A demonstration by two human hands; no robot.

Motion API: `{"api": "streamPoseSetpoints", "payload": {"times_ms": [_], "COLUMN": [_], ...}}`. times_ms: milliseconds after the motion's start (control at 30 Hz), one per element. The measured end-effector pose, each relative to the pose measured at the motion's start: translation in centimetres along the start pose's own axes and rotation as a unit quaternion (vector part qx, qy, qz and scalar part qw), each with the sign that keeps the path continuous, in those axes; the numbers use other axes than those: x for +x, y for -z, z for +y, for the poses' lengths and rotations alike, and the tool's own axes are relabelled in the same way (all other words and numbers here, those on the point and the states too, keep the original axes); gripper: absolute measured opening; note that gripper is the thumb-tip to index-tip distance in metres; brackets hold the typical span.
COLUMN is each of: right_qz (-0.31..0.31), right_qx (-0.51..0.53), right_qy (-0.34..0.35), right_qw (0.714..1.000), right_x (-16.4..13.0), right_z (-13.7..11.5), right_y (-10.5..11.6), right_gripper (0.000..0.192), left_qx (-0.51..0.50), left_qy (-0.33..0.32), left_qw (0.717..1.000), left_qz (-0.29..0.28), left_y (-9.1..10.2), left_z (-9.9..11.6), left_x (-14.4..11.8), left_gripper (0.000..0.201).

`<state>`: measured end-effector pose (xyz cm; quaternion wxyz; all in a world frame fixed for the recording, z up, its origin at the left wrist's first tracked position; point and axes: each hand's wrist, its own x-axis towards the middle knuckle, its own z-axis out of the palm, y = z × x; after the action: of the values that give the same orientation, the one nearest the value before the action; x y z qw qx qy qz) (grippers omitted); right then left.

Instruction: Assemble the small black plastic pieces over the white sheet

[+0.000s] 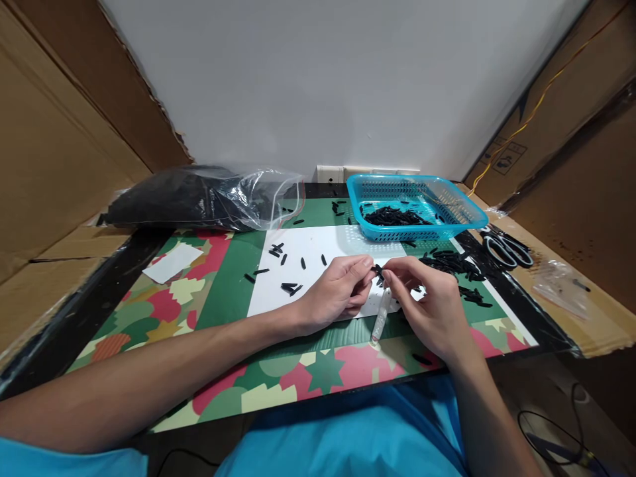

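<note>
At the near edge, the table (328, 368) wears a smooth cover printed with jagged stars and rounded blotches in red, green and cream. A slim, translucent tube (381, 319) lies slanted just below the fingertips. Over the flat white paper (293, 242), the left hand (335, 291) and right hand (434, 298) meet, the fingers of both pinched nearly closed on a small, dark black piece (379, 271) between them. Slender, matte black slivers (450, 262) lie heaped to the right, others strewn leftward. Beyond sit scissors (507, 250) with looped black-and-white handles, a glossy blue plastic basket (422, 233) with perforated walls, holding more slivers, and a crinkled, see-through bag (199, 199) bulging with dark contents.
</note>
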<state>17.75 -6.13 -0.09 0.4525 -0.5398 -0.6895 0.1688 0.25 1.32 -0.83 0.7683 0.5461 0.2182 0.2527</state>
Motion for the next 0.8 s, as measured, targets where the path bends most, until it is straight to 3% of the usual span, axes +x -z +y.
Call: {"api": "streamPoseSetpoints", "payload": {"times_ms": [800], "right_qz": [0.004], "right_qx": [-0.027], "right_qy": [0.027], "right_qw": [0.999], "right_x": [-0.08], "right_z": [0.56], "right_y": [-0.15], "right_gripper": [0.013], "left_qx": [-0.004], "left_qy": [-0.014], "left_qw": [1.0], "left_qz": [-0.011], "left_y": [0.25], "left_z": [-0.18], "left_x": [0.07], "left_gripper": [0.039]}}
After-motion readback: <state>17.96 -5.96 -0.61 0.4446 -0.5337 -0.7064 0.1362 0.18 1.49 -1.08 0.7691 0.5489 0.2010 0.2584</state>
